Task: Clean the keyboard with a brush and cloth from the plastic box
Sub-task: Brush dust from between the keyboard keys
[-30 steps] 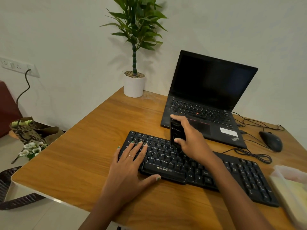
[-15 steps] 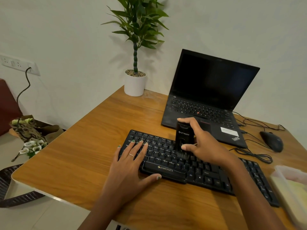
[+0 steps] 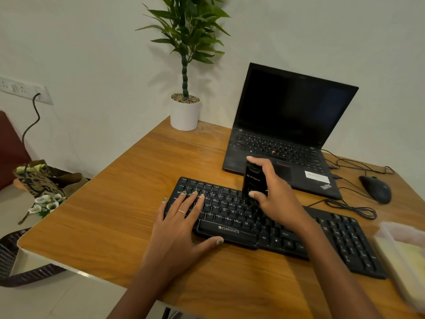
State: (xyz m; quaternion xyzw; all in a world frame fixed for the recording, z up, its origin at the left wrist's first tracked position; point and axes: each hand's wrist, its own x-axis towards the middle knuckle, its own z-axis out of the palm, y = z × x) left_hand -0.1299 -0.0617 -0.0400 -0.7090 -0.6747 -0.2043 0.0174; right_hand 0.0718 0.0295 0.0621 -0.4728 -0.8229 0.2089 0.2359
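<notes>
The left hand point(image 3: 181, 217) is lying flat with fingers spread on the keyboard point(image 3: 271, 224) at the desk's point(image 3: 115, 203) front. The right hand point(image 3: 273, 194) is gripping the black brush point(image 3: 254, 180) upright over the middle keys.

a black keyboard point(image 3: 264, 224) lies on the wooden counter point(image 3: 119, 203). the left hand point(image 3: 181, 224) rests flat on the keyboard's left end, fingers point(image 3: 193, 199) spread over the keys, thumb at the front edge. the right hand point(image 3: 273, 194) grips a black brush point(image 3: 254, 180) upright, its lower end down on the middle keys. behind stand an open laptop point(image 3: 287, 125) and a potted plant point(image 3: 185, 111); a mouse point(image 3: 376, 188) sits right, and a plastic box point(image 3: 404, 256) lies at the right edge.
</notes>
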